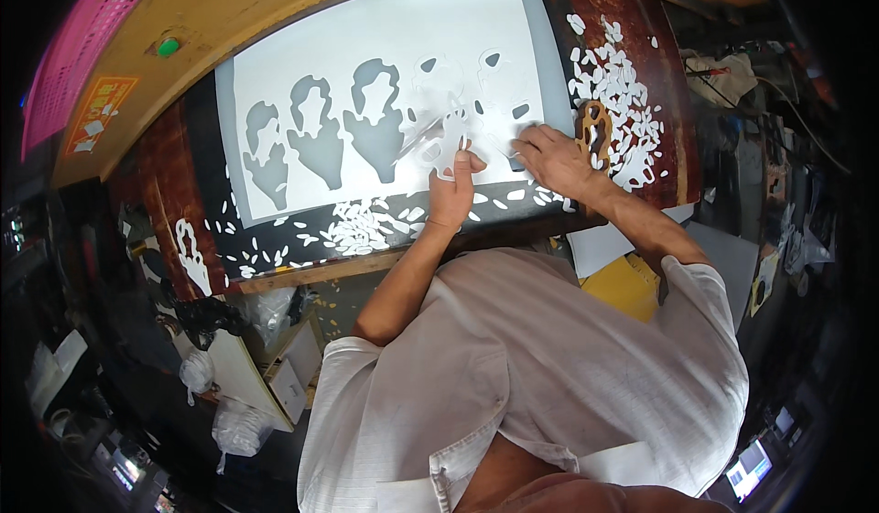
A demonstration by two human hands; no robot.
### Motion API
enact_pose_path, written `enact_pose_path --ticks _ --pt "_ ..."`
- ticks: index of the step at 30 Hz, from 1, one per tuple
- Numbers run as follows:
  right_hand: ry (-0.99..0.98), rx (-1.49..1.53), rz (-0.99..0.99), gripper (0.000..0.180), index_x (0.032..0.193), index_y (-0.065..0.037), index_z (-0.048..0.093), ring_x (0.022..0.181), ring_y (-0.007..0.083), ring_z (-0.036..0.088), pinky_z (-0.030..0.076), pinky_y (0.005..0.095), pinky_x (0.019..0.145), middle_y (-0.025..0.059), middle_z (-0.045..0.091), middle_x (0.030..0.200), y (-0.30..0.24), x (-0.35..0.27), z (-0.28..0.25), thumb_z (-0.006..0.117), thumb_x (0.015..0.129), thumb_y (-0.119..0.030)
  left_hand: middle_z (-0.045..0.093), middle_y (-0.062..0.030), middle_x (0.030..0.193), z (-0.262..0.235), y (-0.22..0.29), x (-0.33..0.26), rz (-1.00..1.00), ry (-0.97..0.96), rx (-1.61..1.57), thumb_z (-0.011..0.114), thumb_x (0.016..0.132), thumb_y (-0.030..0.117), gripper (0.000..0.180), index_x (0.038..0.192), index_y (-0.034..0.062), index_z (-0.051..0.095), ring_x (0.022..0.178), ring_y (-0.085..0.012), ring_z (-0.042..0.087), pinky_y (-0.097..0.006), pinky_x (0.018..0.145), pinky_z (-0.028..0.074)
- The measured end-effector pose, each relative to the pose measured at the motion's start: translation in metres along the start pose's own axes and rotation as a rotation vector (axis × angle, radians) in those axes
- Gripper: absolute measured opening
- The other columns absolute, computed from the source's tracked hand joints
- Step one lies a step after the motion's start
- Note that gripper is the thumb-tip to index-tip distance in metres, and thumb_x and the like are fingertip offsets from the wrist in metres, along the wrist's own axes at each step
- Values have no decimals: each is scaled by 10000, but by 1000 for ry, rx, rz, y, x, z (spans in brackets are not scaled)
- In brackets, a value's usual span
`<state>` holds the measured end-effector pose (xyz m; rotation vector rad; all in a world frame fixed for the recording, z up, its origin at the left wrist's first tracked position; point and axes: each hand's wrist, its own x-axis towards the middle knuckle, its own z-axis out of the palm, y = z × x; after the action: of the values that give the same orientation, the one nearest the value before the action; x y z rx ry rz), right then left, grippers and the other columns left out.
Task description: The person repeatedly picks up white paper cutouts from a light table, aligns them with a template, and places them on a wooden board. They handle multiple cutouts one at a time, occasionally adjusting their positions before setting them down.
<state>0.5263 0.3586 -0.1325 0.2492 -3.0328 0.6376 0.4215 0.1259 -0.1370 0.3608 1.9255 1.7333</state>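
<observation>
A large white sheet lies across the work surface. Three shaped openings with grey showing through run along its left part. My left hand pinches a white cut-out piece between thumb and fingers, over the sheet; motion blurs this piece. Beside it, my right hand rests its fingertips on the sheet, at the edge of another white cut-out shape with small holes. Its thumb is hidden. Just right of that hand is a brown, looped cutting die, partly behind the wrist.
Many small white scraps are heaped on the reddish-brown board at right; more scraps lie along the near black edge. A white cut-out sits at far left. A yellow machine beam with a green button spans the back.
</observation>
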Motion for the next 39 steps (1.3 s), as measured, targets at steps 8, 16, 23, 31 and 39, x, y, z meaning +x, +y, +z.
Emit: enact_pose_path --ticks 8,16,23,31,39 --pt "762 109 946 537 1120 70 712 766 259 776 593 404 696 211 762 846 240 83 -176 530 1082 -434 718 -85 854 -2 1 -2 57 -8 59 451 1142 251 406 955 -39 666 837 -202 696 -371 844 560" --pt "704 772 746 429 1108 3 710 686 117 676 567 269 688 39 714 816 152 68 -227 576 1109 -405 719 -114 900 -5 14 14 -111 -79 -128 432 1155 286 437 1037 -67 660 819 -211 715 -355 822 599" --pt "512 1033 584 283 1146 -11 711 817 103 692 588 265 776 25 739 921 -22 98 -115 684 1072 -283 662 -117 874 -30 74 -1 -339 -193 -472 456 1143 295 409 993 -35 646 821 -210 697 -388 796 633" --pt "267 731 95 171 1147 -25 697 1077 375 720 596 427 915 174 740 1194 -167 100 -25 699 995 -103 638 -139 1376 -120 81 -31 -484 -239 -766 522 1114 499 620 1510 26 471 1196 -275 678 -525 1010 599" --pt "149 590 -106 204 1127 -3 745 1206 354 668 579 432 956 129 762 1166 -228 110 5 747 957 -115 688 -153 1278 -172 59 -44 -705 -227 -640 584 1112 385 511 1391 -43 578 1143 -236 698 -386 884 628"
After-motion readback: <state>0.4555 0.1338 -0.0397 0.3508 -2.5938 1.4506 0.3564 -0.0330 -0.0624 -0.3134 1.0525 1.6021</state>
